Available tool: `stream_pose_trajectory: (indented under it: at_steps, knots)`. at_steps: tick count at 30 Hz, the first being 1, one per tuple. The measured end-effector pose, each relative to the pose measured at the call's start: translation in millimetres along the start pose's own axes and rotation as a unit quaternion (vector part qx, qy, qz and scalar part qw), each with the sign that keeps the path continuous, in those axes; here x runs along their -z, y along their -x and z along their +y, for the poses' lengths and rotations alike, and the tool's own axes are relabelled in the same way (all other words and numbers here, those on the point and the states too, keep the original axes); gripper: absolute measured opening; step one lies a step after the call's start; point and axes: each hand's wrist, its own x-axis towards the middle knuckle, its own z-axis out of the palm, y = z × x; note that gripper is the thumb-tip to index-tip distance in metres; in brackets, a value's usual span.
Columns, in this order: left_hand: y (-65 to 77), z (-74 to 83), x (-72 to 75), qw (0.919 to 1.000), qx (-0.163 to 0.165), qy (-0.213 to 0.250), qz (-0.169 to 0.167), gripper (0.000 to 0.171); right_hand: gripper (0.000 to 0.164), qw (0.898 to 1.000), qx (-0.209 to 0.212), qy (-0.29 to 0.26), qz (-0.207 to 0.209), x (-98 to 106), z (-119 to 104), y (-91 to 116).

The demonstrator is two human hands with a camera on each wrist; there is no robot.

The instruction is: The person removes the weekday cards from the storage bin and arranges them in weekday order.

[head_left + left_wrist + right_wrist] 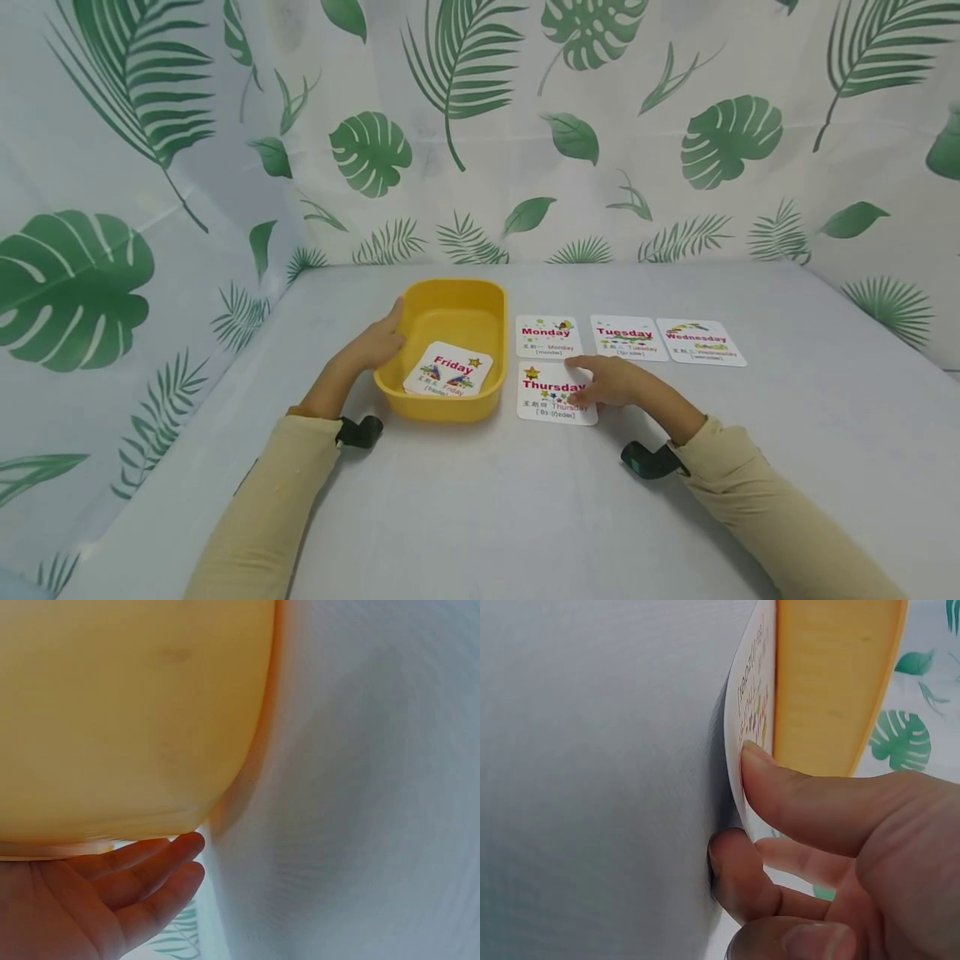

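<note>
My left hand (pixel 377 343) holds the left wall of a yellow plastic basin (pixel 455 287), its fingers along the outside; the left wrist view shows the basin's outer wall (pixel 142 720) close above them. Inside the basin lies a stack of white cards with the Friday card (pixel 450 367) on top. To the right of the basin, my right hand (pixel 618 381) pinches the right edge of the Thursday card (pixel 540 400). In the right wrist view the thumb (pixel 795 802) presses the card's printed face, and the index finger is under its slightly raised edge.
Above the Thursday card lie the Monday card (pixel 547 337), the Tuesday card (pixel 628 338) and the Wednesday card (pixel 701 342) in a row. All lie on a pale cloth-covered table (pixel 480 517). Leaf-patterned curtains (pixel 480 192) hang behind it and at both sides.
</note>
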Motion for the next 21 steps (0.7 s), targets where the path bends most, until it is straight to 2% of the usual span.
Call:
stream_pose_trajectory:
  at_steps: [8,13,18,21]
  knots:
    - [1.8,2.0,0.1,1.0,0.003,0.002,0.0,0.068,0.069,1.0,0.005,0.001,0.005,-1.4,0.1,0.4]
    - [2.9,-2.4,4.4,0.9999,0.012,0.008,0.0,0.067,0.065,1.0,0.013,0.014,0.01,2.6,-4.8,-5.2]
    - [2.3,-2.4,6.1,0.9998,0.011,0.011,0.007,0.067,0.063,0.998,0.048,0.025,0.035,6.7,-7.0,-5.9]
    - [0.2,0.5,4.1,1.0,0.003,0.009,0.001,0.067,0.065,0.995,0.066,0.005,0.07,8.4,-9.4,-1.7]
